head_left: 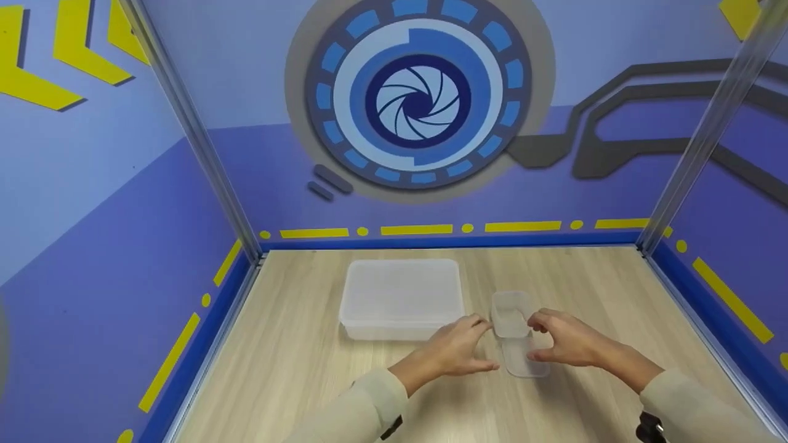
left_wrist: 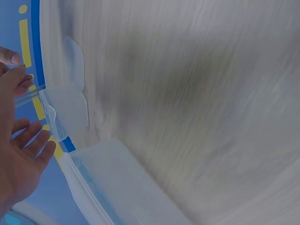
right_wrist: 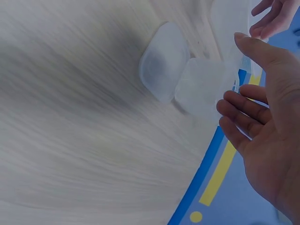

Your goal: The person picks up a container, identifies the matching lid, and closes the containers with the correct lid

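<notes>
The left hand has its thumb and fingers wide apart, and so does the right hand. The small clear plastic box sits between the two hands' fingers; I cannot tell if they touch it. A clear lid lies by it on the counter, between the thumbs. The big plastic box is just past the left fingers.

Blue-purple walls, metal posts, pale wood-grain tabletop
</notes>
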Available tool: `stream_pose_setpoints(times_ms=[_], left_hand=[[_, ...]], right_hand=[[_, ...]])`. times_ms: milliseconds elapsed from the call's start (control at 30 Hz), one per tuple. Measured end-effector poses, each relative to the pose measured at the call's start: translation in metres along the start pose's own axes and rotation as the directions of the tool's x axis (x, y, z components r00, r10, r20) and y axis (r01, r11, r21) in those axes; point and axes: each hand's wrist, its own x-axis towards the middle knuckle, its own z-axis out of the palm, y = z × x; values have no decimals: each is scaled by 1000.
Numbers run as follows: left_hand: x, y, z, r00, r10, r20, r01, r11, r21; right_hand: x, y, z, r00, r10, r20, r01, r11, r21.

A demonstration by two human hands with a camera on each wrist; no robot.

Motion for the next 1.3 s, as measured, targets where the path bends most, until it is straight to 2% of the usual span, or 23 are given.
stream_pose_setpoints(times_ms=[133, 267, 433, 667, 867, 1000, 1300], left_hand=[[3, 1, 8, 999, 35, -13, -34, 997, 68], [5, 1, 17, 999, 41, -23, -38, 994, 99], [7, 2, 28, 999, 38, -22, -36, 996, 79], [9, 4, 42, 999, 35, 17, -35, 999, 16], [10, 7, 55, 997, -8, 72, 10, 1000, -27], [14, 10, 61, 995, -48, 88, 54, 997, -57], [21, 14, 69, 995, -82, 65, 81, 997, 10]], right_hand=[[-3, 3, 5, 1000, 8, 15, -8, 1000, -1], [-2, 4, 11, 1000, 17, 24, -17, 1000, -4], [-2, 5, 17, 999, 15, 43, -14, 1000, -15], [-8, 10, 28, 998, 30, 51, -28, 999, -45], [-13, 17, 37, 992, 54, 114, -48, 998, -51], [-13, 22, 42, 991, 62, 121, -53, 996, -79], [-9, 25, 52, 987, 117, 112, -105, 988, -111]])
